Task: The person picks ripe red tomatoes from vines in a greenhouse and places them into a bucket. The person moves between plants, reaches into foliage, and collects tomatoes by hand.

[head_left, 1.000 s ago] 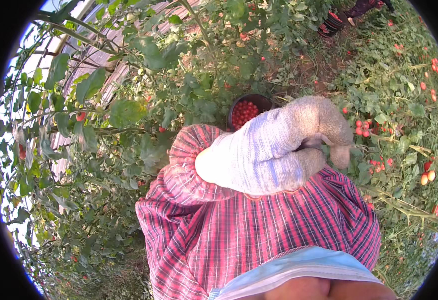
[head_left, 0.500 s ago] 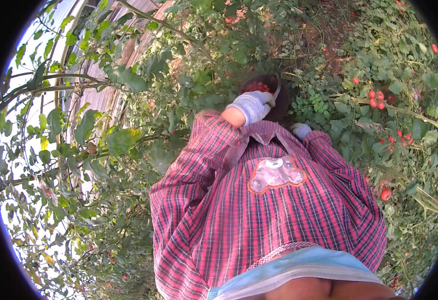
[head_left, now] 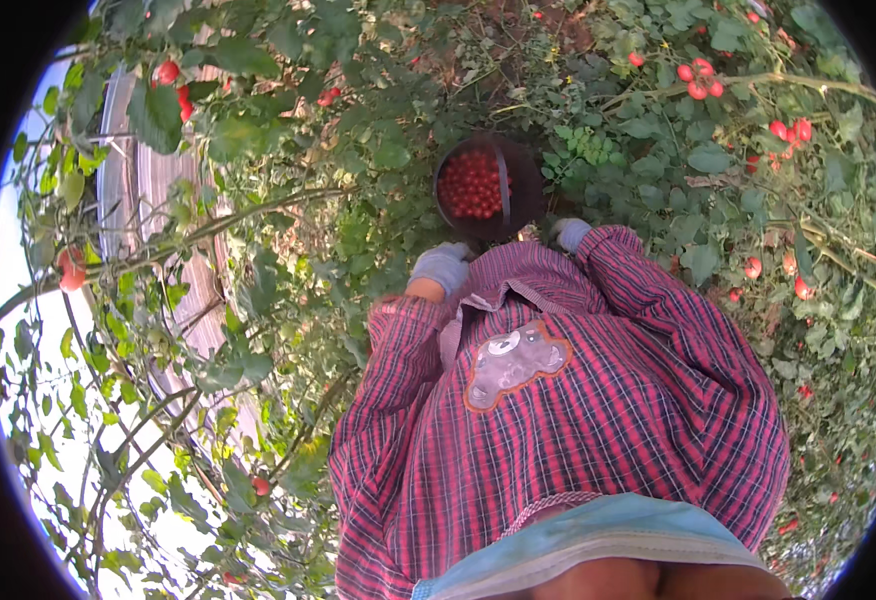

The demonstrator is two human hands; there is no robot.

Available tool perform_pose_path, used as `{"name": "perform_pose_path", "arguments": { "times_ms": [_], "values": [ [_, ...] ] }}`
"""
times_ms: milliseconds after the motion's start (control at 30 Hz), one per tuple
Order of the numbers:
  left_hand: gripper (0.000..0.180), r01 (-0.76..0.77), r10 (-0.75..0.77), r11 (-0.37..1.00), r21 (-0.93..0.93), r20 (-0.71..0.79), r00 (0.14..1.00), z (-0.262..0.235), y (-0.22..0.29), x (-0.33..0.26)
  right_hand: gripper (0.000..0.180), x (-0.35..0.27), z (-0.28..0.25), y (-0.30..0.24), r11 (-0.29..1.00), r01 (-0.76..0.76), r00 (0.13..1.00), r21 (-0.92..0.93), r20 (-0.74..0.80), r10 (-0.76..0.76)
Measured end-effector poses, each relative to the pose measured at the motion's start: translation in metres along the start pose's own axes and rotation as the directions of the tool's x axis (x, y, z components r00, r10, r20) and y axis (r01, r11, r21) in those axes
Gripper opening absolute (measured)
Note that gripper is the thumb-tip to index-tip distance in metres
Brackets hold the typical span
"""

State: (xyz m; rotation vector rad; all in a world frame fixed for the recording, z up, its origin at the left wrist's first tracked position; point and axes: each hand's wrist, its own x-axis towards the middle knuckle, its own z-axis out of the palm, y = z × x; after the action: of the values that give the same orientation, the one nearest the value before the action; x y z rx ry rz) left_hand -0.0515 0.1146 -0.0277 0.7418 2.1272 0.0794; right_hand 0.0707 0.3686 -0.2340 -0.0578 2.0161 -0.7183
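A dark bucket (head_left: 526,190) holds many small red tomatoes (head_left: 470,186), and its handle (head_left: 505,188) lies across the opening. Near the bucket's close left side is my left hand (head_left: 441,267), in a pale knitted glove. It is apart from the rim, and its fingertips are hidden beside my checked shirt. My right hand (head_left: 572,234), gloved the same way, is low among leaves just right of the bucket's near side. Its fingers are mostly covered by shade and foliage, so their grip does not show.
Tomato plants crowd both sides. Red tomato clusters hang at the right (head_left: 699,78) and upper left (head_left: 167,73). A long stem (head_left: 258,208) crosses the left side, and another stem (head_left: 758,80) stretches along the upper right. Bare soil (head_left: 548,38) shows beyond the bucket.
My left hand has come off the bucket's top and moved down to its near left side, uncovering the tomatoes. The view has shifted, and the bucket appears farther left. My right hand stays low beside it.
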Motion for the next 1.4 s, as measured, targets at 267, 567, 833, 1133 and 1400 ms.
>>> {"name": "perform_pose_path", "arguments": {
  "times_ms": [267,567,833,1133,1400],
  "values": [
    [0.035,-0.208,0.202,0.978,0.001,0.238,0.95,0.012,0.004,0.016,0.027,-0.099,0.099,-0.026,0.992,-0.07,0.892,0.104,-0.438,0.109],
    [0.036,-0.405,0.295,0.889,0.214,0.407,0.864,-0.031,0.033,0.053,0.025,-0.213,0.133,-0.068,0.515,0.325,0.086,0.793,-0.567,0.819],
    [0.033,-0.498,0.426,0.857,0.129,0.367,0.827,-0.024,0.023,0.109,0.042,-0.415,-0.046,-0.08,0.547,0.819,-0.478,0.174,-0.319,0.818],
    [0.03,-0.397,0.413,0.906,-0.148,0.523,0.746,0.026,-0.002,0.158,0.034,-0.427,-0.062,-0.079,0.507,0.829,-0.224,0.238,-0.689,0.689],
    [0.033,-0.309,0.382,0.923,-0.228,0.468,0.797,0.02,-0.032,0.144,0.026,-0.423,-0.084,-0.092,0.807,0.54,-0.295,0.24,-0.844,0.448]
  ]
}}
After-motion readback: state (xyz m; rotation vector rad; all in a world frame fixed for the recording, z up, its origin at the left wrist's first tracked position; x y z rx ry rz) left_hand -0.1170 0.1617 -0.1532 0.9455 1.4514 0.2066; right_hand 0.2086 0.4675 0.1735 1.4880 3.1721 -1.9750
